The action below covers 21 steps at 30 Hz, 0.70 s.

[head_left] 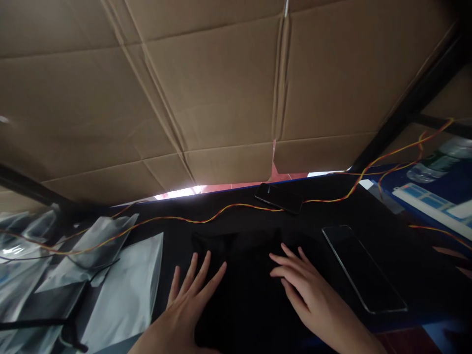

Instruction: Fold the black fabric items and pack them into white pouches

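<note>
My left hand (188,305) lies palm down with its fingers spread, on or just above a dark, faintly glossy sheet-like thing (239,243) on the black tabletop (177,228). Its kind is too dark to make out. Across from it, my right hand (309,290) reaches in with fingers stretched and a little bent, holding nothing that shows. To the right of that hand a smartphone (365,268), dark-screened with a clear rim, lies flat. Left of my left hand is a frosted plastic bag (127,285).
A second dark phone (278,197) lies at the back beside a twisted red-yellow wire (177,220) crossing the table. More clear bags (25,275) and a black cable (33,324) sit at left. A plastic bottle (438,160) lies far right. Cardboard (221,88) stands behind.
</note>
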Tool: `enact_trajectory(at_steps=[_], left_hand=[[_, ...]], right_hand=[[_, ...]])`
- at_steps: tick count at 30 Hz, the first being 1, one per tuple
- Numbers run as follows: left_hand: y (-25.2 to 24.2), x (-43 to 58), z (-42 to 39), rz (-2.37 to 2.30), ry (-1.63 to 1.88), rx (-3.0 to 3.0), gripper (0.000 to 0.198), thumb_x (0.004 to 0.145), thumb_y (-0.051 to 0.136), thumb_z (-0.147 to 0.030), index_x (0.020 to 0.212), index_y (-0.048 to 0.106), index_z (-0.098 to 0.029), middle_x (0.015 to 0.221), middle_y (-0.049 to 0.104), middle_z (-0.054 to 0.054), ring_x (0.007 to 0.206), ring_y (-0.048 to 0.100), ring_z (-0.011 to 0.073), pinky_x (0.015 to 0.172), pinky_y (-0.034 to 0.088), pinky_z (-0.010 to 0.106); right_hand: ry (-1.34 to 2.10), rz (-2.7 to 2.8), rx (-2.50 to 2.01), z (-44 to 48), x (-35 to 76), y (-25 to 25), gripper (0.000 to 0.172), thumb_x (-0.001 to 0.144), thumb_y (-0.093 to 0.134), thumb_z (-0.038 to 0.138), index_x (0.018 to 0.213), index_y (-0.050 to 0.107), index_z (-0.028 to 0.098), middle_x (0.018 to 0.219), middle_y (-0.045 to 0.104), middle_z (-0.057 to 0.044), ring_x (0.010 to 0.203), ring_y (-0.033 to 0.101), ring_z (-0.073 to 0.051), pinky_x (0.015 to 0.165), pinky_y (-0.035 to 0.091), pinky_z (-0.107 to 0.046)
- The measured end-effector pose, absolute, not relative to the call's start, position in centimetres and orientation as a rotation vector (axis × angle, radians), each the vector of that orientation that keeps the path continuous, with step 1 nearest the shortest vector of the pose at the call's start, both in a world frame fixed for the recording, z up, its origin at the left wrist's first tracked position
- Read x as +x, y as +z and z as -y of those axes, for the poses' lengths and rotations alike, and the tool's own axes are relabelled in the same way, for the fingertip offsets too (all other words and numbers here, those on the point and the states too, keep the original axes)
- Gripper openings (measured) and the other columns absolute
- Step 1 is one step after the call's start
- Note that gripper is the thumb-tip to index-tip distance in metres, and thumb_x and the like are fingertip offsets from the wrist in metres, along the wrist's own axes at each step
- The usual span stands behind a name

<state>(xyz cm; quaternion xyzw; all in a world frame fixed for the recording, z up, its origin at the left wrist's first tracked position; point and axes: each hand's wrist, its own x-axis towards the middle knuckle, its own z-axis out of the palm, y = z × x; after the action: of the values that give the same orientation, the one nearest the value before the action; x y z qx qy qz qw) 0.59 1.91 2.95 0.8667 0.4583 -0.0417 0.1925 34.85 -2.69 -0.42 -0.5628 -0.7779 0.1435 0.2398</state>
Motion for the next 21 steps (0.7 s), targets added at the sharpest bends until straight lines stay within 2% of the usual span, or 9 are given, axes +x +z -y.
enact_trajectory(at_steps=[2,4,6,8,11,14,16,18,21], left_hand=[[3.8,0.6,-1.7,-1.200,-0.077,2.474,0.132,0.081,0.095,-0.050,0.176,0.004,-0.046,0.184,0.011,0.009,0.167,0.014,0.0506,0.122,0.021,0.088],[4.4,1.1,-1.6,-1.102,0.006,2.542,0.114,0.093,0.083,-0.058,0.176,0.006,-0.044,0.182,0.016,0.009,0.166,0.019,0.0489,0.120,0.030,0.085],[4.3,2.1,-1.5,-1.035,0.090,2.624,0.089,0.108,0.065,-0.051,0.176,0.008,-0.044,0.182,0.020,0.006,0.167,0.023,0.0445,0.120,0.038,0.079],[3.1,3.4,-1.3,-1.035,0.149,2.709,0.076,0.115,0.051,-0.035,0.177,0.008,-0.042,0.182,0.023,0.005,0.167,0.025,0.0421,0.120,0.040,0.077],[0.3,4.7,-1.2,-1.129,0.168,2.780,0.084,0.111,0.054,-0.026,0.178,0.004,-0.036,0.181,0.024,0.011,0.165,0.023,0.0469,0.115,0.042,0.082],[-1.6,4.5,-0.9,-1.192,0.106,2.752,0.104,0.102,0.073,-0.042,0.179,0.002,-0.032,0.181,0.021,0.018,0.164,0.025,0.0525,0.114,0.042,0.085],[-1.7,3.9,-0.6,-1.175,0.068,2.721,0.120,0.093,0.080,-0.062,0.179,0.001,-0.033,0.181,0.019,0.020,0.163,0.026,0.0550,0.114,0.041,0.085],[-0.8,3.6,-0.4,-1.150,0.050,2.695,0.130,0.086,0.084,-0.072,0.178,-0.001,-0.035,0.181,0.018,0.021,0.162,0.026,0.0564,0.114,0.041,0.086],[1.1,3.8,-0.9,-1.104,0.052,2.654,0.125,0.089,0.084,-0.067,0.177,0.000,-0.038,0.182,0.015,0.017,0.164,0.021,0.0529,0.117,0.039,0.084]], right_hand=[[0.219,2.064,-1.549,2.5,34.3,-0.6,0.038,0.110,0.048,0.012,0.138,0.068,0.031,0.162,0.061,-0.002,0.158,0.049,-0.028,0.128,0.043,-0.067],[0.075,2.026,-1.544,2.4,33.4,-0.3,0.038,0.112,0.049,0.017,0.144,0.065,0.028,0.170,0.052,-0.005,0.161,0.044,-0.031,0.127,0.045,-0.066],[-0.014,2.037,-1.530,2.5,32.1,0.0,0.041,0.113,0.050,0.021,0.152,0.060,0.027,0.176,0.043,-0.005,0.164,0.039,-0.034,0.125,0.048,-0.064],[-0.069,2.061,-1.538,2.7,30.8,0.0,0.049,0.113,0.051,0.025,0.162,0.051,0.026,0.179,0.038,-0.007,0.165,0.036,-0.036,0.122,0.051,-0.064],[-0.128,2.008,-1.682,2.9,29.8,-1.5,0.066,0.115,0.049,0.040,0.175,0.030,0.020,0.179,0.033,-0.015,0.164,0.033,-0.043,0.116,0.054,-0.069],[-0.149,1.961,-1.815,3.0,30.5,-3.5,0.084,0.112,0.050,0.056,0.179,0.015,0.018,0.179,0.033,-0.017,0.164,0.030,-0.048,0.116,0.051,-0.075],[-0.134,1.997,-1.831,2.9,31.6,-4.1,0.090,0.110,0.053,0.063,0.179,0.016,0.018,0.178,0.036,-0.016,0.163,0.032,-0.048,0.117,0.050,-0.075],[-0.128,2.018,-1.827,2.7,32.4,-3.6,0.089,0.107,0.055,0.068,0.175,0.029,0.016,0.175,0.042,-0.015,0.160,0.039,-0.049,0.116,0.050,-0.075],[-0.133,2.000,-1.780,1.9,32.4,-1.6,0.058,0.113,0.052,0.053,0.159,0.057,0.019,0.170,0.052,-0.010,0.156,0.049,-0.043,0.117,0.053,-0.067]])
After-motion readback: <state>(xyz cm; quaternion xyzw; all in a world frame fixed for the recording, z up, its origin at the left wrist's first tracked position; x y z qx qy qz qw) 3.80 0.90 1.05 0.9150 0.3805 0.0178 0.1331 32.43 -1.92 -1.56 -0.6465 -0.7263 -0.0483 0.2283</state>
